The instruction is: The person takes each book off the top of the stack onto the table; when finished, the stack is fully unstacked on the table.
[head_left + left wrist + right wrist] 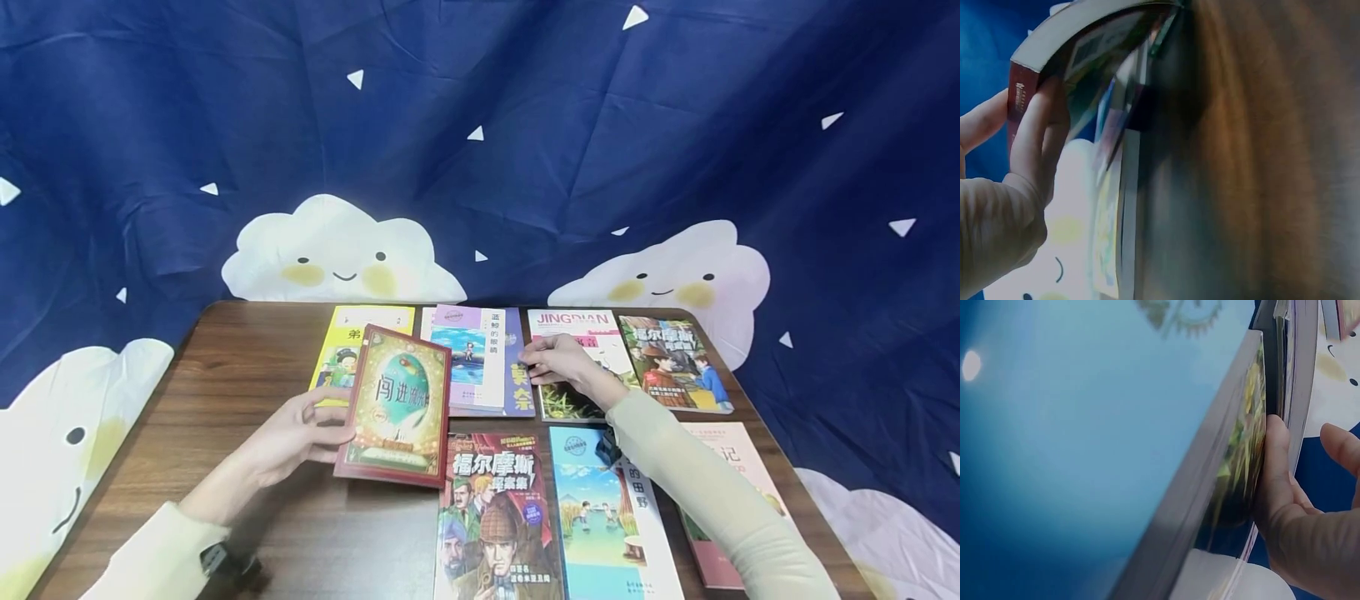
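Note:
In the head view my left hand (295,433) grips the left edge of a red-bordered book (399,400) with a green oval on its cover. The book is raised and tilted, overlapping a yellow book (339,337). In the left wrist view, the fingers (1034,140) lie along its underside near the spine. My right hand (572,364) reaches to the right edge of a stack with a purple book (517,398) under a blue-and-lilac book (468,354). Its fingertips meet the stack's edge, while the thumb (1340,445) stands apart in the right wrist view.
The JINGDIAN book (551,327) lies under the right hand, with a detective book (675,367) to its right. Nearer are another detective book (498,508), a blue book (600,508) and a pink book (716,500). A blue curtain (525,192) hangs behind the wooden table (187,400).

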